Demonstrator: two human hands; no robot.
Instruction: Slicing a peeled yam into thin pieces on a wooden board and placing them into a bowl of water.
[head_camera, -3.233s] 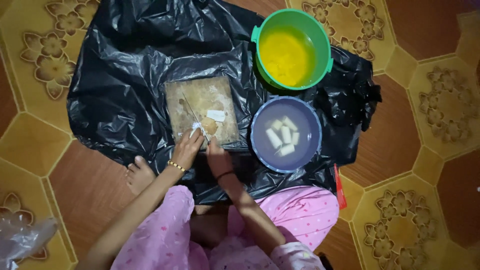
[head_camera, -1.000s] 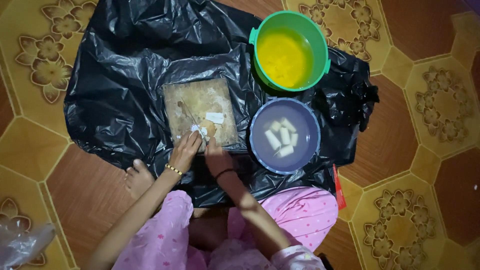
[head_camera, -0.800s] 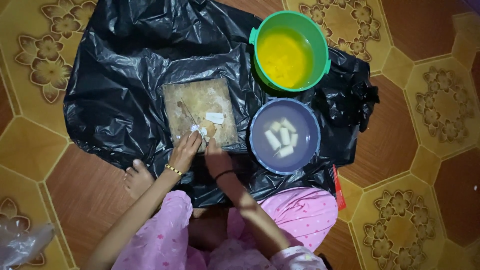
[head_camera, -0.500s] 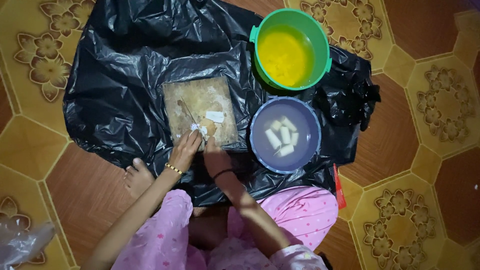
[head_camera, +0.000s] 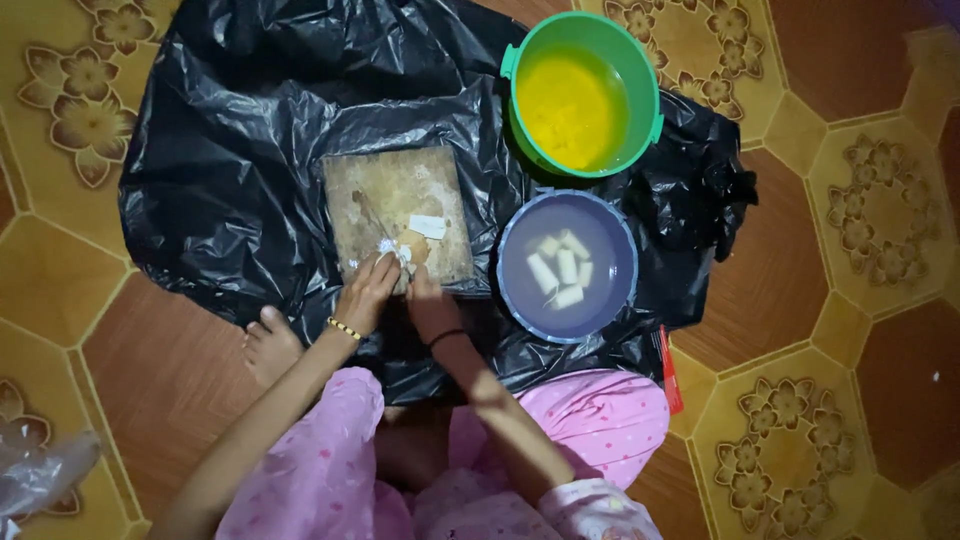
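From my head camera I look straight down at a wooden cutting board (head_camera: 395, 200) lying on a crumpled black plastic sheet (head_camera: 240, 150) spread over the patterned tile floor (head_camera: 860, 200). My left hand (head_camera: 367, 292) rests on the near edge of the board, fingers curled down onto a small pale piece of food (head_camera: 392, 250); it seems to be pinching that piece, though the fingertips are too small to read for certain. My right hand (head_camera: 430, 305) sits just beside it, touching the board's near edge, fingers bent; I cannot tell whether it grips anything. A thin knife (head_camera: 368, 212) lies slanted across the board just beyond the hands, and a small white rectangular piece (head_camera: 428, 226) lies flat near the board's middle. To the right of the board stands a bluish-purple bowl (head_camera: 568, 265) of water with several white cut sticks floating in it. Beyond that bowl, touching its rim, is a green tub (head_camera: 584, 92) holding yellow liquid. My bare foot (head_camera: 268, 345) rests on the floor at the sheet's near edge, and pink spotted trousers (head_camera: 330, 470) fill the bottom of the view.
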